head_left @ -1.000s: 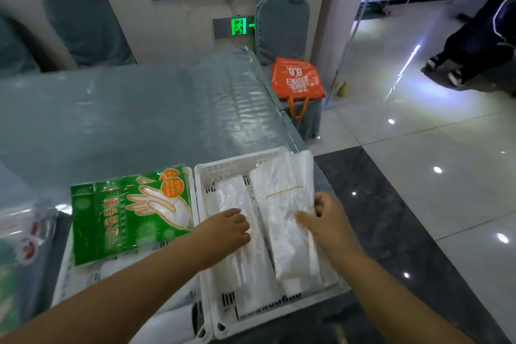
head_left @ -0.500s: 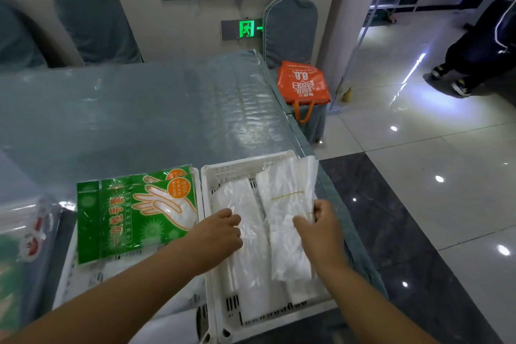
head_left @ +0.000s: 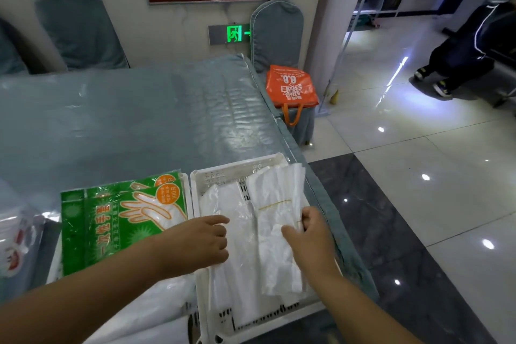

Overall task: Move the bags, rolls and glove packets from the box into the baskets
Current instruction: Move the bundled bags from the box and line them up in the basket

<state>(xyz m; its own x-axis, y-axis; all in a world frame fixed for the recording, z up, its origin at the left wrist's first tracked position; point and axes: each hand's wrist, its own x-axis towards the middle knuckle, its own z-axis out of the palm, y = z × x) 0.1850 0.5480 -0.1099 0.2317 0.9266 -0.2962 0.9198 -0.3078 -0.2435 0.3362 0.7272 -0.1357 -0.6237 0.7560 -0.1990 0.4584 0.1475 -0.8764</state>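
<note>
Looks like they're at the tidying step: two bundles of clear bags already lie in the white basket [head_left: 245,173] at the table's edge. The right hand [head_left: 310,234] is curled, fingers pinching the right-hand bundle [head_left: 276,220] by its side near the rubber band. The left hand [head_left: 201,243] lies loosely curled, index finger out, touching the other bundle [head_left: 226,232]. Green glove packets [head_left: 117,218] sit on the basket next door. I'd guess next is squaring that bundle flat, then letting go and going for more.
</note>
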